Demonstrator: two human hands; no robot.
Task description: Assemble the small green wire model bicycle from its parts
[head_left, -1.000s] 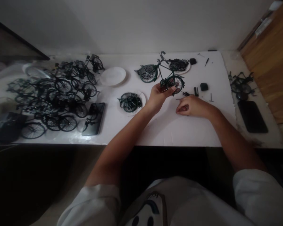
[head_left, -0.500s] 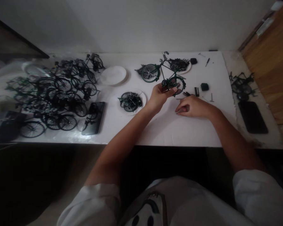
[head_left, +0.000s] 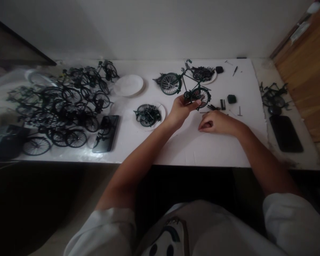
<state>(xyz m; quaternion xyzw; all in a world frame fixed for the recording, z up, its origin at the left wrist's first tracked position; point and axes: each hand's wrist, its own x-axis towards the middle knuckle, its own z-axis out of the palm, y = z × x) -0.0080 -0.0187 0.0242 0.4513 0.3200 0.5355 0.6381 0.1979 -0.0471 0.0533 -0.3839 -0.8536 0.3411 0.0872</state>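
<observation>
A dark green model bicycle (head_left: 185, 82) is held up over the table by my left hand (head_left: 180, 112), whose thumb and fingers close round its lower part by the right-hand wheel. My right hand (head_left: 216, 122) rests on the white tabletop to the right, fingers curled together; whatever may be between them is hidden. Just beyond its knuckles lie small dark parts (head_left: 212, 107). Left of my left arm, a white plate (head_left: 163, 111) carries a heap of small dark bicycle parts (head_left: 148, 115). Behind the held bicycle, more dark parts (head_left: 202, 73) lie on another plate.
Many dark model bicycles (head_left: 66, 103) crowd the table's left side, beside a phone (head_left: 106, 133). A bare white plate (head_left: 128, 85) stands at the back. Small dark blocks (head_left: 232, 99) and pins lie right. At far right are another phone (head_left: 286, 133) and a partial bicycle (head_left: 274, 94).
Almost nothing differs. The held bicycle sits very slightly lower in view, and the fingers of my right hand have drawn together a little.
</observation>
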